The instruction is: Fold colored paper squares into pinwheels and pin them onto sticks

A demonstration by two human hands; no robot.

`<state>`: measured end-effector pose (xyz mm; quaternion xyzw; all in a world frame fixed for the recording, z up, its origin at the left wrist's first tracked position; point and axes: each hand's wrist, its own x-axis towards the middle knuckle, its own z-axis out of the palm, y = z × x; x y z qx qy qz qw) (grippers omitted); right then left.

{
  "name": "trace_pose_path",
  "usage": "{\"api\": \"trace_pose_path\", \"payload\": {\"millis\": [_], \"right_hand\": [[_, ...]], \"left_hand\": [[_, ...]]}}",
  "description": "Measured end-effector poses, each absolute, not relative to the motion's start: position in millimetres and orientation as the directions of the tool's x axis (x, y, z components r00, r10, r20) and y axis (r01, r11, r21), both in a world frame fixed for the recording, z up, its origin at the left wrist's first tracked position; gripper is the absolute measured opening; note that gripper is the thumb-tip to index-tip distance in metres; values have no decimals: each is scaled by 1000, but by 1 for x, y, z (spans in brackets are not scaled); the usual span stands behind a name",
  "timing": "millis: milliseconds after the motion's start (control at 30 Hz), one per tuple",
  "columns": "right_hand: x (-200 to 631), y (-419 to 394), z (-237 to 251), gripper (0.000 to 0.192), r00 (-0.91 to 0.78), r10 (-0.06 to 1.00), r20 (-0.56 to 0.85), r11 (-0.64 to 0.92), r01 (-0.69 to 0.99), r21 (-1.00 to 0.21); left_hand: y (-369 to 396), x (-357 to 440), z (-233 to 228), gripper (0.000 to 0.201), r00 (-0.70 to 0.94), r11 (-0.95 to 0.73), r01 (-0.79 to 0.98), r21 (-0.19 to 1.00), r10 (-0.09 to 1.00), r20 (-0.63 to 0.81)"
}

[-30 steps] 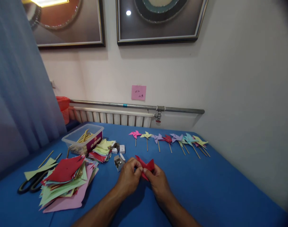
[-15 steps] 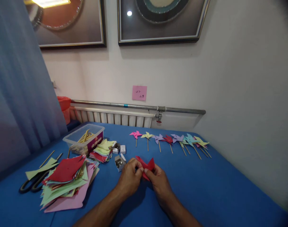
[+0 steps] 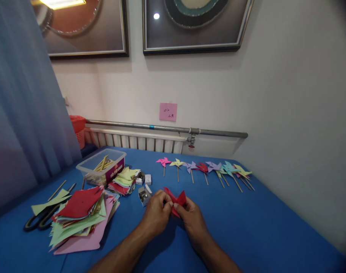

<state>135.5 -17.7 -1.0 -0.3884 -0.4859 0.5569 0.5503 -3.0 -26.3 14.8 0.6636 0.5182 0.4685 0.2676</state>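
A red paper pinwheel (image 3: pixel 179 198) with folded blades is held between my hands, above the front middle of the blue table. My left hand (image 3: pixel 157 212) pinches its left side, thumb against the curled fingers. From the right, my right hand (image 3: pixel 191 220) grips it with the thumb on top and the fingers behind. The two thumbs nearly meet at the paper's middle; whatever lies under the fingertips is hidden. Just left of my left hand stands an open small box (image 3: pixel 144 195) of shiny metal pins.
Finished pinwheels (image 3: pixel 214 167) on sticks lie in a row at the back right. On the left are a paper stack (image 3: pixel 82 223), scissors (image 3: pixel 38 222), a smaller paper pile (image 3: pixel 124 182) and a plastic tub (image 3: pixel 101 167) of sticks. A radiator (image 3: pixel 133 138) runs behind the table.
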Motion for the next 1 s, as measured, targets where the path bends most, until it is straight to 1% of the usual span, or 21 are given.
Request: {"api": "trace_pose_path", "payload": {"millis": [133, 400, 600, 733, 833, 900, 933, 1000], "right_hand": [[137, -17, -3, 32, -110, 990, 91, 65, -219, -974], [138, -19, -1, 28, -107, 990, 94, 71, -196, -978], [137, -16, -5, 37, -101, 992, 70, 45, -230, -972], [137, -13, -7, 38, -63, 997, 49, 30, -281, -959], [137, -12, -9, 39, -40, 999, 34, 19, -329, -944], [138, -13, -10, 39, -43, 999, 29, 13, -341, -940], [137, -13, -10, 38, -51, 998, 33, 13, -343, -939], [137, -14, -10, 37, -82, 996, 44, 13, -341, -940]], "left_hand": [[-26, -4, 14, 14, 31, -315, 442, 840, 941, 337], [-23, -6, 13, 15, 43, -324, 418, 849, 940, 338], [-25, -4, 14, 15, 33, -332, 411, 849, 936, 350], [-24, -4, 12, 10, -4, -325, 364, 873, 936, 351], [-19, -6, 10, 11, -112, -211, 259, 943, 963, 246], [-15, -8, 9, 22, -139, -103, 128, 986, 983, 121], [-14, -8, 9, 29, -114, -54, 45, 998, 992, 59], [-14, -8, 10, 39, -9, 40, -113, 993, 999, -41]]}}
